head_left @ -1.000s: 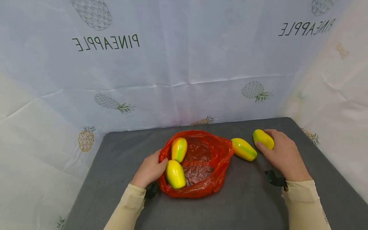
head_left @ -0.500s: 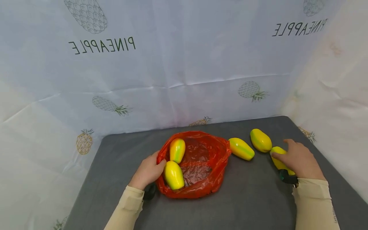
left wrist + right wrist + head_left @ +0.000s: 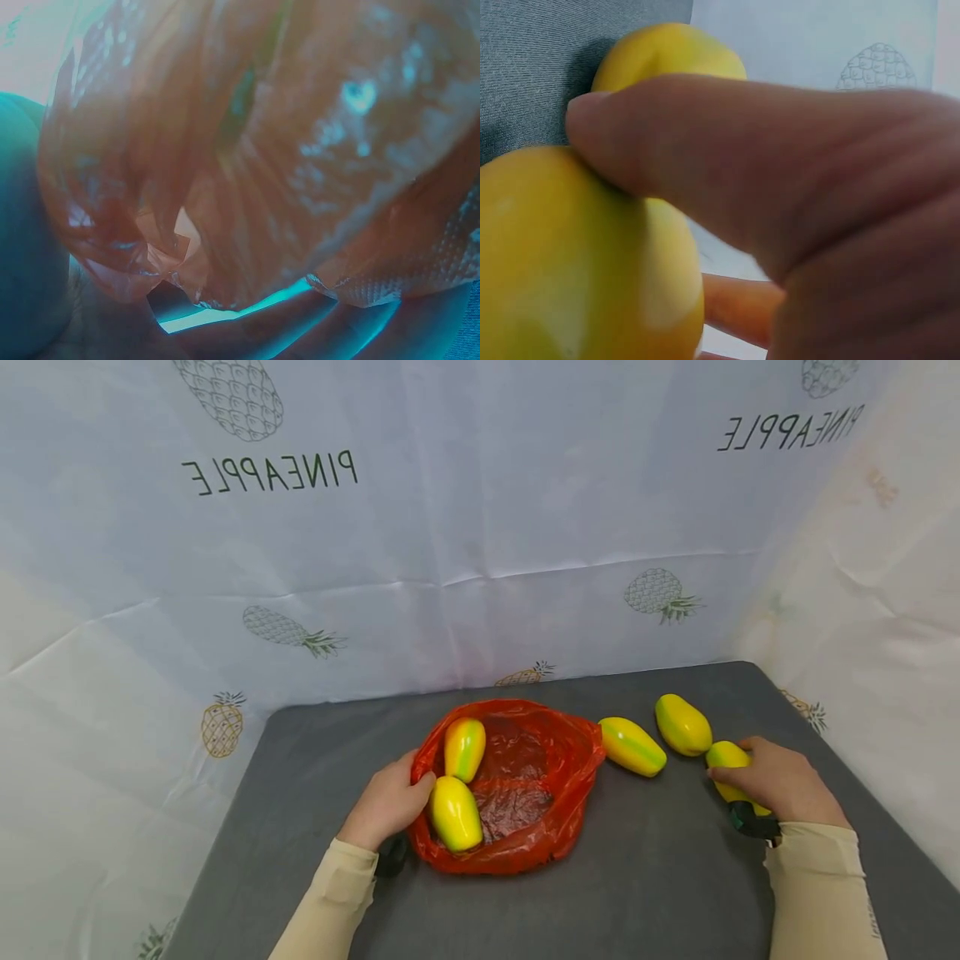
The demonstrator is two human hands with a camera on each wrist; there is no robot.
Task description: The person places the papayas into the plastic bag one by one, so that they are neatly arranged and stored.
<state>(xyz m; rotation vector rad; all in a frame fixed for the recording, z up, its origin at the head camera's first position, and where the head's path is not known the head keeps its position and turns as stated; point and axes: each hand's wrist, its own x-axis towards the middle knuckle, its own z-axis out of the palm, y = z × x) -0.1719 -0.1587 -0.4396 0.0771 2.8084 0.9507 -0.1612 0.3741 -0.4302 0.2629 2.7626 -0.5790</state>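
Note:
My left hand [image 3: 388, 803] pinches the left rim of a red plastic bag [image 3: 573, 839], thumb over the edge. The bag's mouth gapes open. Inside, along its left side, lie two glossy oblong yellow-green fruits, an upper one [image 3: 465, 750] and a lower one [image 3: 455, 814]. At the right, my right hand [image 3: 787, 781] grips another yellow-green fruit [image 3: 727, 755], thumb on its near left side and fingers on the far side. The right wrist view shows that fruit [image 3: 577, 262] close up, partly under the thumb. Crinkled bag plastic [image 3: 337, 165] fills the left wrist view, over curled fingers [image 3: 255, 330].
Two more such fruits lie between bag and right hand: one [image 3: 632, 747] against the bag's right rim, one [image 3: 683, 725] farther back, close to the gripped fruit. A grey table [image 3: 630, 877] carries everything. White pineapple-print cloth [image 3: 480, 527] hangs behind and at the sides.
My right hand has let go of one yellow-green fruit at the back right, moved right and nearer, and taken hold of another. My left hand stays on the bag's rim.

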